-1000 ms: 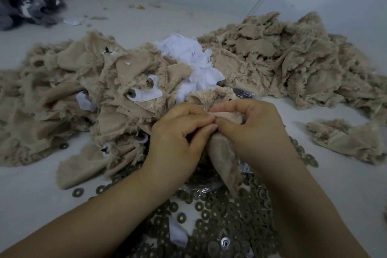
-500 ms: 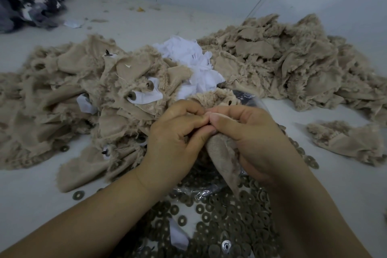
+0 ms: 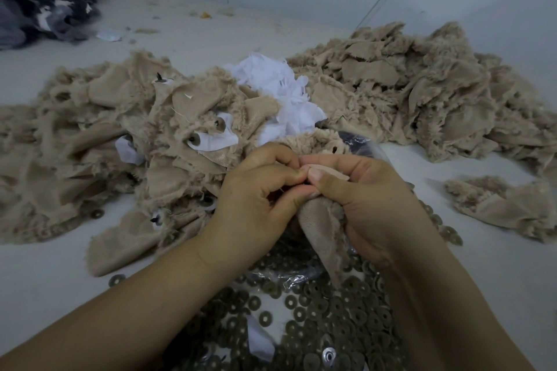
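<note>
Beige plush piece [image 3: 324, 220], fuzzy-edged, between hands [image 3: 304, 190]

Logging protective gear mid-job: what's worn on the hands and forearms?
Nothing: the left hand and right hand are bare, no gloves, rings or watch. The left forearm and right forearm are uncovered to the frame's edge, no sleeves.

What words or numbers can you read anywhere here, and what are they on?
None can be read anywhere.
Plastic bag: faint pale specks on its dark contents, too blurred to read.
Tan fabric piece, pinched by the left hand and the right hand: no print.
Round washers: no marks that can be made out.
White scraps: blank.
</note>
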`<state>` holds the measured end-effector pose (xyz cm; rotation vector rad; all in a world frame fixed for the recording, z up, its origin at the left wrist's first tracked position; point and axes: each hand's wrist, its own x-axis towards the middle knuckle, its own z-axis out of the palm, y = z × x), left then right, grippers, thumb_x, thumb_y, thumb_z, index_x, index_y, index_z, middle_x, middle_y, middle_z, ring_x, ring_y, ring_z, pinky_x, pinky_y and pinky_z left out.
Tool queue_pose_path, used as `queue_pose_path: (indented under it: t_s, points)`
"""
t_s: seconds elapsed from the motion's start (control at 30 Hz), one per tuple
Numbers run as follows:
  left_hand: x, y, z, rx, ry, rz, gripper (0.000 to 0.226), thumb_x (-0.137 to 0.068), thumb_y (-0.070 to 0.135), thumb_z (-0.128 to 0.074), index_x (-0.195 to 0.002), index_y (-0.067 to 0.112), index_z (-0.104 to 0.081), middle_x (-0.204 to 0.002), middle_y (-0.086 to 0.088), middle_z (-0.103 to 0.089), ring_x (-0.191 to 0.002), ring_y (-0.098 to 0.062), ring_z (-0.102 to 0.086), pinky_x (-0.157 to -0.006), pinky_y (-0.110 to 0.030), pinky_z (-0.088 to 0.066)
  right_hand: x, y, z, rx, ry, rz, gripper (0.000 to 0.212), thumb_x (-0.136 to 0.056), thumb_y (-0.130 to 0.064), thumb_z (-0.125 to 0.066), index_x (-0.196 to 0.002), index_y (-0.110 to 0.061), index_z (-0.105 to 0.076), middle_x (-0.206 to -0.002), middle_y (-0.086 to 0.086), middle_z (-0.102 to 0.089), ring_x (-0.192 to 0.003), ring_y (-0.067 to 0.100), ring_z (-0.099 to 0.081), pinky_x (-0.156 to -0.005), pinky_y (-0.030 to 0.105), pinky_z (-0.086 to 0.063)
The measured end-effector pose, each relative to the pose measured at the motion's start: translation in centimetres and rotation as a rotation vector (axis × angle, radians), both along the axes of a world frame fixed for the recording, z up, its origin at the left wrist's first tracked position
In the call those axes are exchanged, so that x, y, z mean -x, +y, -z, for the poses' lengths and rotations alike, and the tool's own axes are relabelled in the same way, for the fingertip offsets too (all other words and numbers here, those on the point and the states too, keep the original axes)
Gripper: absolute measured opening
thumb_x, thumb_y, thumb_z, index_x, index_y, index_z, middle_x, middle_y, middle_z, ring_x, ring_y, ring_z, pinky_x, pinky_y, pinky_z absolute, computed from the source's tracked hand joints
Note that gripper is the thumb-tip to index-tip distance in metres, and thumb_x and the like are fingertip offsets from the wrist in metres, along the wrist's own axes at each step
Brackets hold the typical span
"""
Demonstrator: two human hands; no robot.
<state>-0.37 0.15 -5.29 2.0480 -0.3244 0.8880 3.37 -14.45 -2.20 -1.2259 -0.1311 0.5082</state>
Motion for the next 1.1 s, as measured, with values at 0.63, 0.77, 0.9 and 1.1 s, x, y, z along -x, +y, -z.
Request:
queue_pose_path:
  t_s: [0.63, 0.77, 0.9, 1.1]
  points:
    - [-0.1, 0.3, -0.6, 0.603, 0.337, 0.139, 0.020, -0.088, 0.023, -0.067, -0.071, 0.013, -0.064, -0.064, -0.005, -0.062, -0.060, -0.015, -0.058, -0.055, -0.030, -0.050, -0.6, 1.0, -0.7, -0.228, 0.277, 0.095, 0.058, -0.073, -0.013, -0.072, -0.126, 0.007, -0.058, -0.118, 0.026, -0.069, -0.112, 0.036, -0.067, -0.101, 0.050, -0.052]
    - [-0.1, 0.5, -1.2, 0.528, 0.248, 0.045, 0.020, -0.090, 0.026, -0.059, -0.075, 0.012, -0.061, -0.063, 0.003, -0.057, -0.058, -0.008, -0.051, -0.051, -0.024, -0.044, 0.0, 1.1, -0.7, -0.080, 0.218, -0.021, 0.064, -0.063, -0.027, -0.076, -0.119, 0.003, -0.066, -0.114, 0.020, -0.072, -0.107, 0.031, -0.070, -0.094, 0.042, -0.056]
    - [0.1, 0.6, -1.3, 0.413, 0.195, -0.017, 0.024, -0.092, 0.023, -0.054, -0.077, 0.005, -0.057, -0.066, -0.006, -0.053, -0.060, -0.009, -0.047, -0.054, -0.026, -0.042, 0.7, 1.6, -0.2, -0.082, 0.152, -0.070, 0.043, -0.078, -0.024, -0.067, -0.115, -0.001, -0.070, -0.111, 0.019, -0.073, -0.106, 0.031, -0.071, -0.086, 0.036, -0.060]
    - [0.2, 0.5, -1.2, 0.464, 0.232, -0.008, 0.024, -0.098, 0.019, -0.053, -0.075, 0.015, -0.054, -0.059, 0.012, -0.049, -0.054, 0.000, -0.043, -0.051, -0.015, -0.040, 0.3, 1.7, 0.2, 0.022, 0.164, 0.094, 0.028, -0.101, -0.023, -0.051, -0.099, -0.008, -0.076, -0.099, 0.015, -0.077, -0.090, 0.029, -0.075, -0.070, 0.038, -0.063]
